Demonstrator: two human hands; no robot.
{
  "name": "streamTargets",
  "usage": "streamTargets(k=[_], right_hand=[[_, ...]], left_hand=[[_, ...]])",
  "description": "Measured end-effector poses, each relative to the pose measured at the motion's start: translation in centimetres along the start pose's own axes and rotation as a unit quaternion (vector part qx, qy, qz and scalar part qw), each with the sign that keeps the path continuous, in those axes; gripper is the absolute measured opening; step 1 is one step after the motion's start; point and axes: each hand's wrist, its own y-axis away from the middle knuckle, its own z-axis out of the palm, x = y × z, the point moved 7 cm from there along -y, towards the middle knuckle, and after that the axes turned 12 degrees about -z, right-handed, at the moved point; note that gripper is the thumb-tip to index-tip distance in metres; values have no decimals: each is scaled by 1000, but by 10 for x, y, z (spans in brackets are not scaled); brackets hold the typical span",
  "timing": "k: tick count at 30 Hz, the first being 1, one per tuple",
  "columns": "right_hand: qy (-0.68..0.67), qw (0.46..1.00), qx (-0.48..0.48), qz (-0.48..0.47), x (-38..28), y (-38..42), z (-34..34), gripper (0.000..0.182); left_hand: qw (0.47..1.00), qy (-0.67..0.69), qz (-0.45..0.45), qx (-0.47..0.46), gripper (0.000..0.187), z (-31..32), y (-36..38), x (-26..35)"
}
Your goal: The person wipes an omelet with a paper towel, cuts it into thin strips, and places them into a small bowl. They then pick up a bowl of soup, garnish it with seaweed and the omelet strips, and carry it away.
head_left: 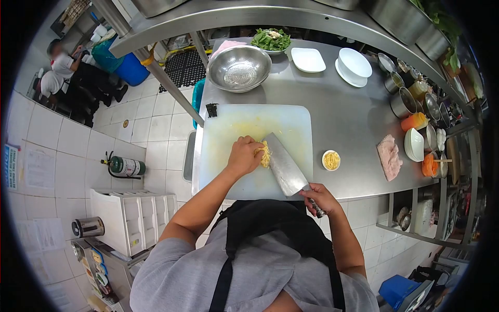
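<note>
My right hand grips the dark handle of a cleaver, whose broad blade lies slanted over the white cutting board. Beside the blade, my left hand has its fingers curled over a small pile of yellow shreds. The shreds lie between those fingertips and the blade's left edge; part of them is hidden under the hand. To the right of the board stands a small white cup holding similar yellow pieces. A small dark piece rests at the board's upper left corner.
Behind the board are a metal bowl, a bowl of leafy greens, a square white plate and a white bowl. A pink cloth lies right. A metal shelf crosses above. Two people are at far left.
</note>
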Motion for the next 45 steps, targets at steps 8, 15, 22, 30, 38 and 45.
streamTargets(k=[8,15,22,30,38,45], right_hand=[[-178,984,-2,-2,13,13,-14,17],[-238,971,-8,-32,7,35,-24,18],[-269,959,56,-76,0,91,-51,21],[-185,961,181,-96,-8,162,-95,16],[31,961,273,-17,-20,161,-96,14],[220,929,296,34,-39,167,-87,17]], left_hand=[[1000,0,8,15,13,-8,0,0],[999,18,-5,30,12,-14,-4,-6],[998,33,-17,49,12,-26,-20,-8],[997,52,-17,58,14,-23,-28,-16],[994,-28,90,-47,28,20,-8,34],[981,-92,150,-86,30,35,6,56]])
